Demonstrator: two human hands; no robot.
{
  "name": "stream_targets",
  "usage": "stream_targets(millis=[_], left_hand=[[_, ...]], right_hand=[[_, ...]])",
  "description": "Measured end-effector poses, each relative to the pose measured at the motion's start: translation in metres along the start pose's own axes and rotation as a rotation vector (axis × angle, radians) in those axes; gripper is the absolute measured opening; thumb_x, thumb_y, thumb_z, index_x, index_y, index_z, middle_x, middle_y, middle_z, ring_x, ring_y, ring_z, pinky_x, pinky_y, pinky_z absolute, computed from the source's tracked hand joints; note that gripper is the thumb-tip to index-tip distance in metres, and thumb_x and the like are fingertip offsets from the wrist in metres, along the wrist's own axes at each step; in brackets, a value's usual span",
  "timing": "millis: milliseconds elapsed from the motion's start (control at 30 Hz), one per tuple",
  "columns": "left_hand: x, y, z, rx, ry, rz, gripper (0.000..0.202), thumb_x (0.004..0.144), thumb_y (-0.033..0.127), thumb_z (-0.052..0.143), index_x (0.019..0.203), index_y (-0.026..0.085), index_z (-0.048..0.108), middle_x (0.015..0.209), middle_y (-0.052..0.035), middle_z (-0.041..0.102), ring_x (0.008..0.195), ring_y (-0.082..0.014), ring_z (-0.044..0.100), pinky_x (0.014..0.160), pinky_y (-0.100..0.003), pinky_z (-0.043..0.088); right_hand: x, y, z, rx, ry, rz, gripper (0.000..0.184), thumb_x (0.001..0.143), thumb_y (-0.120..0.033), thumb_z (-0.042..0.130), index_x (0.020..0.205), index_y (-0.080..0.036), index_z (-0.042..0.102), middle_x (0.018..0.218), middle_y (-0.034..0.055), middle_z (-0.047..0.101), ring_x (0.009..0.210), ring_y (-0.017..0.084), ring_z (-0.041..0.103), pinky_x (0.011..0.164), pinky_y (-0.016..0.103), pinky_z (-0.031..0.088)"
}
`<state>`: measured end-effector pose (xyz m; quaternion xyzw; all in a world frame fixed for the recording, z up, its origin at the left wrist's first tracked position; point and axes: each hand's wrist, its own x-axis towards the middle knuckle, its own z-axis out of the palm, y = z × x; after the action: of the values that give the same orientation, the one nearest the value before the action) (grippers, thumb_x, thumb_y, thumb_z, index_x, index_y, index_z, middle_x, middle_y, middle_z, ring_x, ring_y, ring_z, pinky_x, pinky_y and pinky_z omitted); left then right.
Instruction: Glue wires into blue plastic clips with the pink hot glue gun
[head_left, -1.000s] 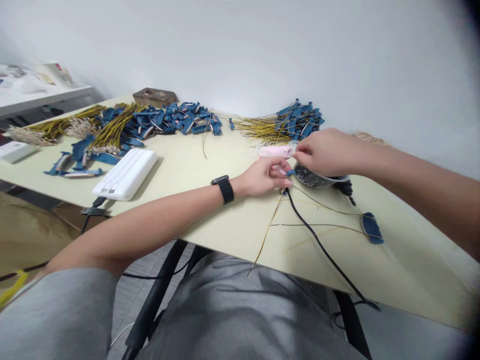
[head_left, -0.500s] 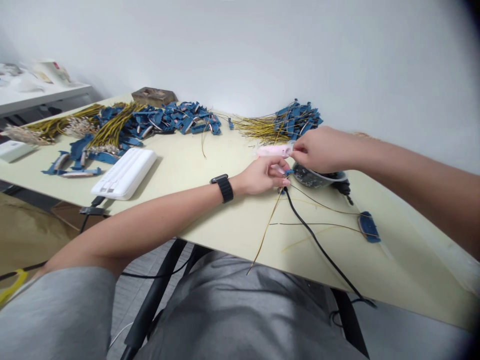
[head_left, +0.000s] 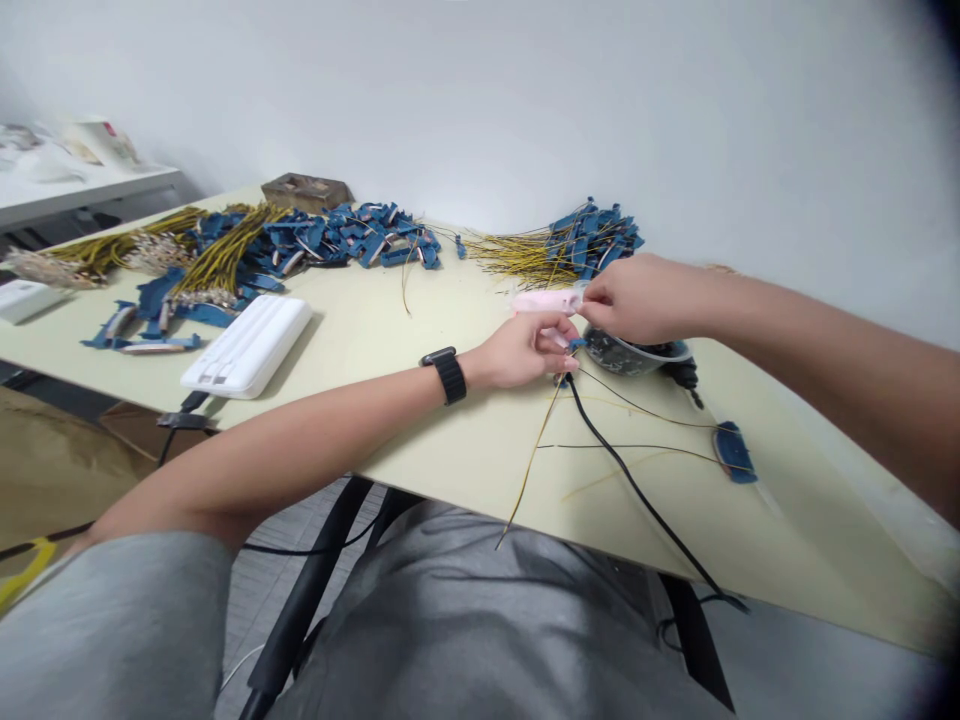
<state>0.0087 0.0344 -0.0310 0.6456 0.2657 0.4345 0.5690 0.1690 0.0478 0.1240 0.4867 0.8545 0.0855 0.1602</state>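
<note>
My left hand [head_left: 529, 350], with a watch on its wrist, is closed in a pinch on a small blue piece with wires [head_left: 576, 344]. A thin yellow and black wire pair [head_left: 534, 455] trails below it toward the table's front edge. Close by, my right hand [head_left: 630, 298] has its fingertips pressed together at the end of a pale pink object [head_left: 541, 300]; what they pinch is too small to make out. Partly under the right hand stands a dark, speckled bowl [head_left: 626, 358]. A black cable [head_left: 619, 460] runs from beside the left fingertips off the front edge.
A blue piece with wires [head_left: 733, 452] lies at the right. Behind are a pile of blue pieces with yellow wires [head_left: 592, 240] and another blue pile [head_left: 375, 235]. At left sit a white power bank [head_left: 251, 345], yellow wire bundles [head_left: 232, 255] and a brown block [head_left: 306, 190].
Both hands keep nearly the same pose and place. The whole view has shifted very slightly; nothing is visibly taken up or let go.
</note>
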Motion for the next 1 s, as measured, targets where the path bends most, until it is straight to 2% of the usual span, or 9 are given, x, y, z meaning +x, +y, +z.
stream_targets(millis=[200,400,567,733,1000], left_hand=[[-0.0001,0.0008,-0.0005,0.009,0.006,0.001,0.033,0.089,-0.002,0.085,0.108,0.014,0.064,0.086,-0.0005,0.075,0.082,-0.0139,0.078,0.086,-0.031,0.061],[0.0001,0.0036,0.0018,-0.002,0.017,-0.014,0.031,0.09,-0.004,0.083,0.107,0.014,0.064,0.089,-0.0027,0.078,0.082,-0.013,0.081,0.084,-0.029,0.061],[-0.0003,0.0064,0.0034,0.016,0.034,-0.029,0.032,0.09,-0.005,0.082,0.107,0.014,0.063,0.086,0.0002,0.075,0.081,-0.0113,0.078,0.083,-0.028,0.06],[-0.0016,0.0065,0.002,0.004,0.013,-0.018,0.032,0.091,-0.001,0.083,0.108,0.015,0.061,0.091,-0.002,0.078,0.084,-0.012,0.079,0.086,-0.03,0.06],[-0.0013,0.0061,0.0024,0.015,0.019,-0.008,0.032,0.09,0.001,0.083,0.108,0.016,0.061,0.091,-0.0006,0.074,0.087,-0.0132,0.078,0.088,-0.032,0.06]], right_hand=[[-0.0027,-0.0045,-0.0055,-0.01,-0.012,-0.004,0.035,0.108,-0.025,0.048,0.074,-0.023,0.059,0.075,0.0106,0.068,0.067,0.023,0.052,0.07,0.039,0.039],[-0.0015,-0.0047,-0.0055,-0.002,-0.024,-0.002,0.034,0.107,-0.025,0.05,0.077,-0.022,0.066,0.074,0.0112,0.068,0.069,0.025,0.056,0.071,0.04,0.038],[-0.0011,-0.0043,-0.0059,-0.002,-0.041,0.007,0.033,0.107,-0.026,0.051,0.081,-0.022,0.069,0.078,0.0119,0.07,0.073,0.026,0.059,0.074,0.04,0.039],[-0.0017,-0.0059,-0.0087,0.01,-0.051,0.013,0.032,0.107,-0.027,0.052,0.082,-0.022,0.072,0.078,0.0128,0.072,0.076,0.028,0.063,0.075,0.041,0.041],[-0.0007,-0.004,-0.006,0.036,-0.012,0.02,0.03,0.104,-0.028,0.06,0.075,-0.023,0.067,0.08,0.0129,0.072,0.071,0.026,0.06,0.071,0.039,0.038]])
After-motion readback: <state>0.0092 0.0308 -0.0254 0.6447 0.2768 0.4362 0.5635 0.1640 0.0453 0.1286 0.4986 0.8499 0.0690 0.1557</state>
